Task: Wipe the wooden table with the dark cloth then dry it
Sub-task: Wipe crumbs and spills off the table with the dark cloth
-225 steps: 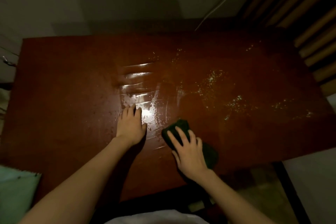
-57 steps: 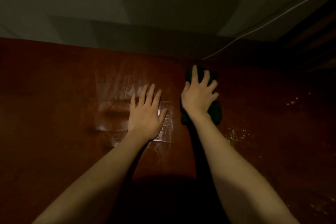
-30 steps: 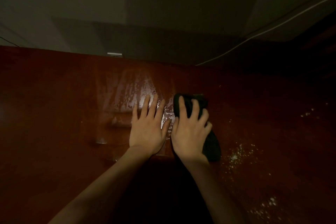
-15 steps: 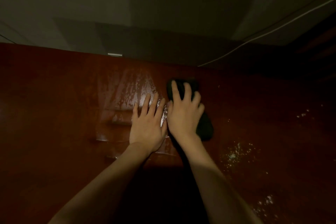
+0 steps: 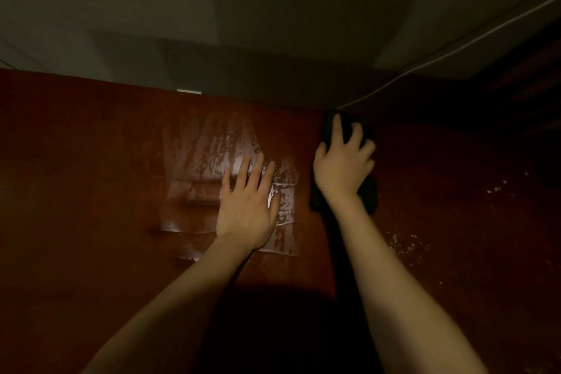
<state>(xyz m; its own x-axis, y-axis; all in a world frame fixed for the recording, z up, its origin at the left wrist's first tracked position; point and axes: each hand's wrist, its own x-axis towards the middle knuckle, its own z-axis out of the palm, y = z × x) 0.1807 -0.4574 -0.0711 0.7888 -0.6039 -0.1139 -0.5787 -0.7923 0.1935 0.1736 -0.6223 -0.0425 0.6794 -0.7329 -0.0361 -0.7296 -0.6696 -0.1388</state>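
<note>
Where the light catches it, the wooden table (image 5: 91, 176) shows a smooth reddish-brown top with a glossy wet patch (image 5: 224, 161) near its middle — streaked, roughly rectangular, with straight edges and pale flecks of moisture. The left hand (image 5: 246, 206) lies palm-down on that patch, fingers straight and slightly spread, holding nothing. To its right, apart from it, the right hand (image 5: 343, 167) presses down on the dark cloth (image 5: 368, 194), its fingers (image 5: 337, 127) loosely bent over the front of the soft, bunched fabric. The cloth is nearly black and shapeless; it pokes out ahead of the fingertips and bulges out beside the wrist, its middle hidden under the palm. It sits on the table close to the far edge, right of the wet patch.

Pale crumbs (image 5: 406, 243) are scattered across the dull, dry wood to the right of the right forearm, with a few more specks (image 5: 498, 188) further out. Beyond the table's far edge stands a plain grey wall (image 5: 212, 24) — a thin white cable (image 5: 455, 48) slants down across it toward the table, ending just behind the cloth. A small white object (image 5: 188, 91) shows at the far edge; what it is cannot be told.
</note>
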